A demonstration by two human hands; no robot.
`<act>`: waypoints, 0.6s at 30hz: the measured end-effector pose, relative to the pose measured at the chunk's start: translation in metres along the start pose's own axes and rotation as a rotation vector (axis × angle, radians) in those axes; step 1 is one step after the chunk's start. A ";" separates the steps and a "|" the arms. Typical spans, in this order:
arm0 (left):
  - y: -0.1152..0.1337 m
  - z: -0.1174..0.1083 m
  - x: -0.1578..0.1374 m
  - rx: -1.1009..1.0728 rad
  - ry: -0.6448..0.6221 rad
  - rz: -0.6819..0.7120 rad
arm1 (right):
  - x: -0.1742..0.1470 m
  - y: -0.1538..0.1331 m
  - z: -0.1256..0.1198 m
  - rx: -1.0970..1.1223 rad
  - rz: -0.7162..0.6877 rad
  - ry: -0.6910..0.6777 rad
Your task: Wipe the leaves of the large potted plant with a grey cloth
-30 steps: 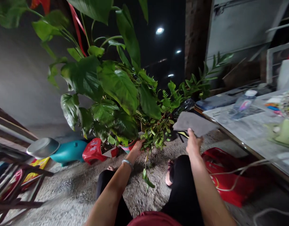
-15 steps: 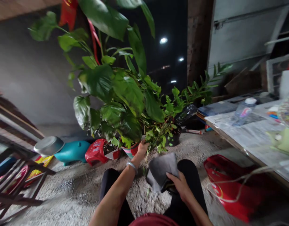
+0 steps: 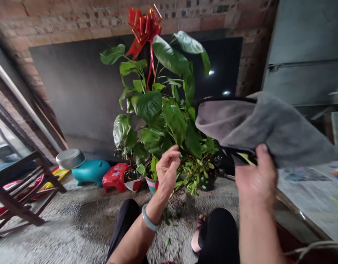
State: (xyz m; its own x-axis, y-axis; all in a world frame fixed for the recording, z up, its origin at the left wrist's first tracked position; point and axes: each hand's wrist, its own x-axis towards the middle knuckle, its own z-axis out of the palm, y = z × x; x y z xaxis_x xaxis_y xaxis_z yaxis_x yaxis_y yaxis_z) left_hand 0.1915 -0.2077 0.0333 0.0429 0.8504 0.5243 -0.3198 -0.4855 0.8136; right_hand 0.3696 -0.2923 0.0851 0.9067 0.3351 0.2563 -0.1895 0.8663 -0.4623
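Observation:
My right hand (image 3: 257, 179) grips a grey cloth (image 3: 240, 121), held up high with its far side spread out to the right. A dark edge and a small yellow-green strip (image 3: 245, 157) show under the cloth. My left hand (image 3: 168, 170), with a pale bangle at the wrist, is raised in front of the potted plant (image 3: 149, 106). Its fingers are curled in, and I see nothing between them. Large green leaves and a red ribbon bow (image 3: 145, 27) top the plant. Behind my left hand is a striped pot (image 3: 151, 184). Lower leafy plants (image 3: 198, 172) stand just right of it.
Along the wall stand a small planter (image 3: 133, 181), a red stool (image 3: 114, 178), a teal animal-shaped seat (image 3: 90, 172) and a metal basin (image 3: 70, 158). A wooden chair (image 3: 23, 190) is at left. A paper-covered table (image 3: 303, 194) lies right. Loose leaves (image 3: 166, 242) dot the floor.
My right hand has lifted the grey cloth from near my knee up and to the right. My left hand has come up from the plants' base. The view has tilted upward.

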 end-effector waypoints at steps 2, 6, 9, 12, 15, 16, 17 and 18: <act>0.008 -0.001 0.014 0.141 0.044 0.113 | -0.008 0.014 0.020 -0.011 0.050 0.009; 0.004 0.000 0.052 0.295 -0.033 0.102 | -0.040 0.030 0.001 -0.183 0.310 0.118; -0.007 0.002 0.063 0.243 -0.131 0.007 | -0.046 0.015 -0.019 -0.218 0.280 0.194; -0.016 0.002 0.059 0.155 -0.159 -0.042 | -0.027 -0.003 -0.002 -0.076 0.060 0.108; -0.016 0.002 0.054 0.060 -0.146 -0.040 | -0.005 0.006 0.038 0.016 -0.077 -0.042; -0.015 0.002 0.054 0.035 -0.133 -0.036 | -0.001 0.016 0.048 0.002 -0.055 -0.056; -0.014 0.002 0.055 0.017 -0.121 -0.035 | -0.001 0.029 0.054 -0.033 0.007 -0.056; -0.013 0.002 0.056 0.007 -0.113 -0.036 | -0.004 0.042 0.054 -0.079 0.099 -0.049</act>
State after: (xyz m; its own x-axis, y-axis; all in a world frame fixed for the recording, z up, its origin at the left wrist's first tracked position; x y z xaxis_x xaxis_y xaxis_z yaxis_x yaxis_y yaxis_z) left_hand 0.1999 -0.1541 0.0527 0.1609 0.8393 0.5193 -0.3095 -0.4568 0.8340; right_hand 0.3374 -0.2374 0.1109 0.8651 0.4370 0.2461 -0.2452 0.7966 -0.5526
